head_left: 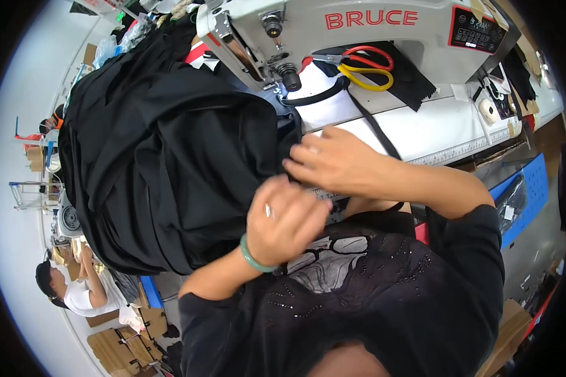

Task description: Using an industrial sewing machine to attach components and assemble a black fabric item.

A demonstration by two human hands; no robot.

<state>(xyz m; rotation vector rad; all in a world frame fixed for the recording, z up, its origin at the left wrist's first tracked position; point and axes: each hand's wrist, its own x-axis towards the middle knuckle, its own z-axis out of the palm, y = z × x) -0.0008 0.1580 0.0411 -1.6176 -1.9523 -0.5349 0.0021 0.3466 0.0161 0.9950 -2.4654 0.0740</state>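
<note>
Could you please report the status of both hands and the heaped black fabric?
Left bare hand blurred, right bare hand at the right edge of heaped black fabric; both grips unclear. Red-and-yellow-handled scissors lie beyond, clear of both hands.

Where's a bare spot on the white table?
On the white tabletop, between the black strap, the black cloth scrap and the ruler tape. It's crowded left, under the big black fabric pile, and by the sewing machine, where scissors lie.

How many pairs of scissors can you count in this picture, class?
1: the scissors, with red and yellow handles, lie by the machine, partly over a black scrap. Others may be hidden under the cloth.
</note>
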